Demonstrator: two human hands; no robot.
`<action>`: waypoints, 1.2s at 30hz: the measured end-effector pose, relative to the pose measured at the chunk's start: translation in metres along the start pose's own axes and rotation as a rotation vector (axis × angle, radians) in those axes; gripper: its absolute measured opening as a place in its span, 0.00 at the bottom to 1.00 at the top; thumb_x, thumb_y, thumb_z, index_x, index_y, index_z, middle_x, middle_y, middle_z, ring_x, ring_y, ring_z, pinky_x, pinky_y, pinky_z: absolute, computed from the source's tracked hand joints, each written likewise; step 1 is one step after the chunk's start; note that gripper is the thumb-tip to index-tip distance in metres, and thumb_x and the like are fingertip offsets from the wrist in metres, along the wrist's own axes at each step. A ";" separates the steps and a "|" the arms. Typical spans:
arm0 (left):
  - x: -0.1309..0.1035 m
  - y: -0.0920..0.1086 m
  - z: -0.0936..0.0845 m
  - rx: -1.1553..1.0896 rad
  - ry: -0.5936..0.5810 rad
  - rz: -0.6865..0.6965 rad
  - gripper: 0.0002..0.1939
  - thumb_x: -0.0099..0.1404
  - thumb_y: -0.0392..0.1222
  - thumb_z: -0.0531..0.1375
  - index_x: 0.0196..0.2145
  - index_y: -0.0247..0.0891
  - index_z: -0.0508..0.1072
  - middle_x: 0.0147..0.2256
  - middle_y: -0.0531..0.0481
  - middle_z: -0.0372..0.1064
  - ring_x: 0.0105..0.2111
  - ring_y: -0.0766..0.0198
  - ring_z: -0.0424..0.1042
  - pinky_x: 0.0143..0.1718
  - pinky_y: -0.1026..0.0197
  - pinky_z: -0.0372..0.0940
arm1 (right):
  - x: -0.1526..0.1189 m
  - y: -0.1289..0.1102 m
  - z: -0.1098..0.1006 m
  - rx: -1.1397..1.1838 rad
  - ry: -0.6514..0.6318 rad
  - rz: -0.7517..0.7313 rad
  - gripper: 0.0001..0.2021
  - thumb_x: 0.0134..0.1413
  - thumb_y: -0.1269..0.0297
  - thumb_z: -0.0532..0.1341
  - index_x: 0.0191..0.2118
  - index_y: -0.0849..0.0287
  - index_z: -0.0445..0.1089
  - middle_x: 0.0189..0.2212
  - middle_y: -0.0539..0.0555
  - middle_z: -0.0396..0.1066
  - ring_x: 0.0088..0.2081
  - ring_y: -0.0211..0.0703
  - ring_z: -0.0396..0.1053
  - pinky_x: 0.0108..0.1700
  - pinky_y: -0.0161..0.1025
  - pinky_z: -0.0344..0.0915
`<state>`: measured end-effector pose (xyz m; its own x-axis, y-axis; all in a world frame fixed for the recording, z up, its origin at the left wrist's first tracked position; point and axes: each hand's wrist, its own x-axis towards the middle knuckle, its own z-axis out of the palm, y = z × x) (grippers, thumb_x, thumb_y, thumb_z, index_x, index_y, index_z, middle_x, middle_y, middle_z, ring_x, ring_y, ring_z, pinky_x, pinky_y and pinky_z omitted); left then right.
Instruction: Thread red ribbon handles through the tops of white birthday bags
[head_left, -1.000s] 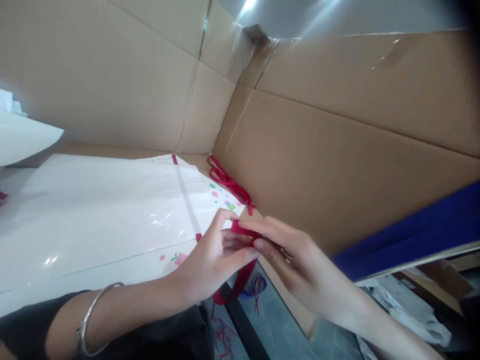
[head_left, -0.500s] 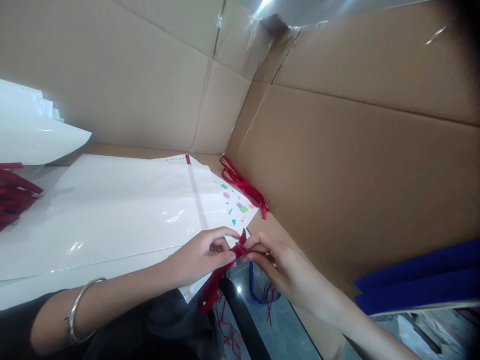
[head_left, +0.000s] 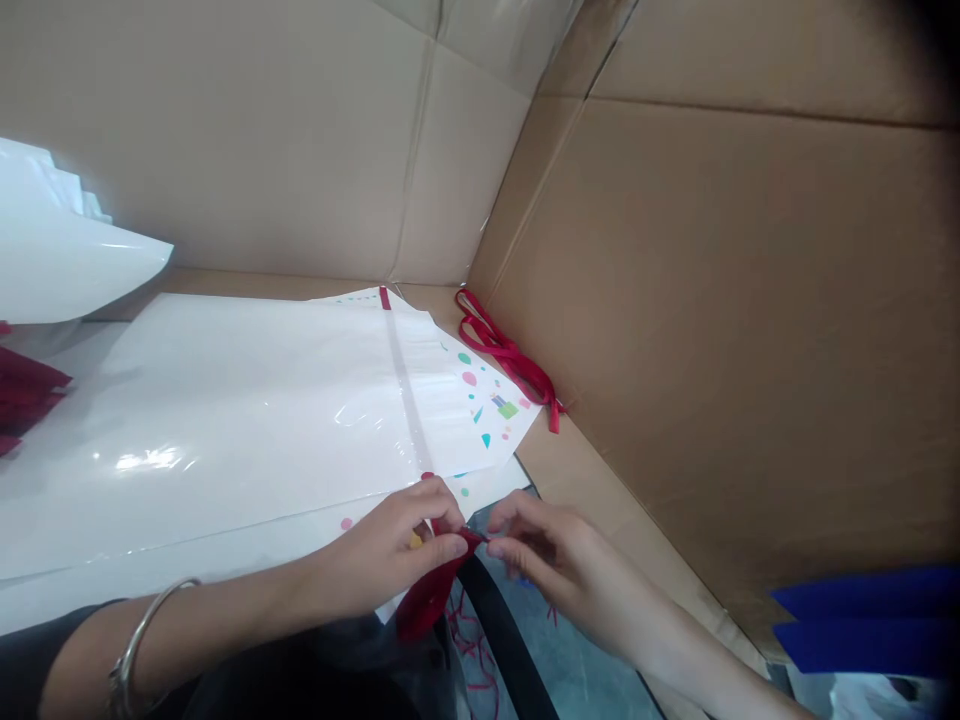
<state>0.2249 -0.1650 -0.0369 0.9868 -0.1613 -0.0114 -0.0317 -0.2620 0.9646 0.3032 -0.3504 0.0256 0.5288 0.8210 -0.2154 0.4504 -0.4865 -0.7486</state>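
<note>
The red ribbon (head_left: 427, 602) hangs below the left hand (head_left: 409, 535), over the near edge of the sheets; the left fingers pinch it close to its upper end; the right hand (head_left: 570, 560) has its fingers drawn narrow at the tip, though whether they grip it I cannot tell. Half a second ago an end stood up between the hands; now the ribbon tapers sideways towards the right fingers, so the left hand probably bears most of the hold.

White sheets (head_left: 247, 400) cover much of the worktop (head_left: 577, 470); a looped red bundle (head_left: 517, 365) lies at their far right corner, beside the cardboard wall (head_left: 697, 330); red strips (head_left: 26, 390) lie at the left, blue strips (head_left: 862, 645) at lower right; red strings (head_left: 480, 655) show below.
</note>
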 end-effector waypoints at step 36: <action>0.051 -0.078 -0.044 0.989 -0.107 0.192 0.40 0.64 0.66 0.42 0.62 0.32 0.53 0.64 0.38 0.41 0.64 0.47 0.38 0.61 0.41 0.36 | 0.033 0.059 0.055 0.125 -0.013 0.332 0.09 0.60 0.69 0.49 0.46 0.56 0.50 0.22 0.45 0.62 0.18 0.34 0.62 0.18 0.28 0.57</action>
<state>0.2849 -0.1112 -0.1010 0.9334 -0.3551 0.0509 -0.3533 -0.8855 0.3017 0.3079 -0.3355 -0.0599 0.6219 0.6282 -0.4676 0.1633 -0.6880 -0.7071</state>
